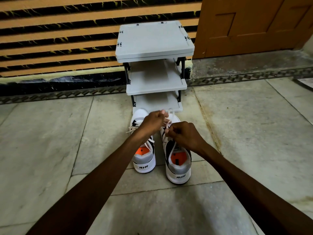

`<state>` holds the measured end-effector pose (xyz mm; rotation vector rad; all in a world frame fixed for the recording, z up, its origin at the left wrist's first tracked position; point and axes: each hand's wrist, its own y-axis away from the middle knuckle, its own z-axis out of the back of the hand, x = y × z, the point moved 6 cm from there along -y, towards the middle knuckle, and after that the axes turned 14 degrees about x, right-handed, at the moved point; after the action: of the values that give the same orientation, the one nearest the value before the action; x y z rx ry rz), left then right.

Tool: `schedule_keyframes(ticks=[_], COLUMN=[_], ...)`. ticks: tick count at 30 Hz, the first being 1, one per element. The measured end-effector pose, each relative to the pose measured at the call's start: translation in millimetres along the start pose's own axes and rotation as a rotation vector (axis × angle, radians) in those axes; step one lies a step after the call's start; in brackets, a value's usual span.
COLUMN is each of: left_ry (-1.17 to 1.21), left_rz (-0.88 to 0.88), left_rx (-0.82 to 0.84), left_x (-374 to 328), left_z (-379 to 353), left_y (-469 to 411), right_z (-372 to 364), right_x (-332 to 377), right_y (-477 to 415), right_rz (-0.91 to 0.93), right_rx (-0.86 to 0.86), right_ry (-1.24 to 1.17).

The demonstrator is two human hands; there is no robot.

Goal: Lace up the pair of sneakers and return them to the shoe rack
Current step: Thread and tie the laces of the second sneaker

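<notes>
The floor (67, 133) is pale grey-green stone slabs with a patterned border strip along the far edge. The far wall (59, 39) carries orange and black horizontal stripes, and a brown wooden door (254, 22) stands at far right. A grey three-tier shoe rack (155, 39) sits against that wall. Just near it, on the floor, the left sneaker (144, 160) and right sneaker (177, 168) stand side by side, heels toward the viewer, each heel printed "AIR", with orange insoles showing. The left hand (153, 123) and right hand (184, 134) are both curled, pinching the white lace (166, 123) above the right sneaker.
</notes>
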<state>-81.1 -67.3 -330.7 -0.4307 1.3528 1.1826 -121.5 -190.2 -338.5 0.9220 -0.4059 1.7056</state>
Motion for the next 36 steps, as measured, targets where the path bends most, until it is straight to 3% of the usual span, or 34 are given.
schedule_keyframes(ticks=[4,7,13,17,22,28,32,36], left_ry=[-0.025,-0.084,-0.128,-0.044,-0.011,-0.253,-0.487,-0.343], left_rz=[0.079,0.065,-0.077,-0.209,-0.223,-0.196,-0.240,-0.208], left_rx=[0.116,0.166,0.176,0.144,0.148,0.172,0.026,0.000], left_x=[20.2,24.6,22.0,16.8,15.3,14.5,14.4,19.2], left_z=[-14.3,-19.5,-23.6,-24.3,-22.1,-23.6,-21.0,-11.2], left_y=[8.5,9.0,4.4,-1.0,-1.2,2.6,4.4,5.8], right_z=[10.7,15.1,13.2,11.5,13.7,23.0,27.1,35.4], right_x=[-0.6,-10.6,-11.5,-4.9,-9.9,-10.1,-7.1,-17.9], right_y=[4.2,6.9,7.2,7.0,6.2,7.1,7.0,9.5], right_rz=[-0.029,-0.086,-0.111,-0.099,-0.089,-0.117,-0.115,-0.160], right_rx=[-0.047,-0.113,-0.064,-0.038,-0.042,-0.120,-0.207,-0.304], right_ry=[-0.061,-0.253,-0.466,-0.393,-0.429,-0.268,-0.055,-0.037])
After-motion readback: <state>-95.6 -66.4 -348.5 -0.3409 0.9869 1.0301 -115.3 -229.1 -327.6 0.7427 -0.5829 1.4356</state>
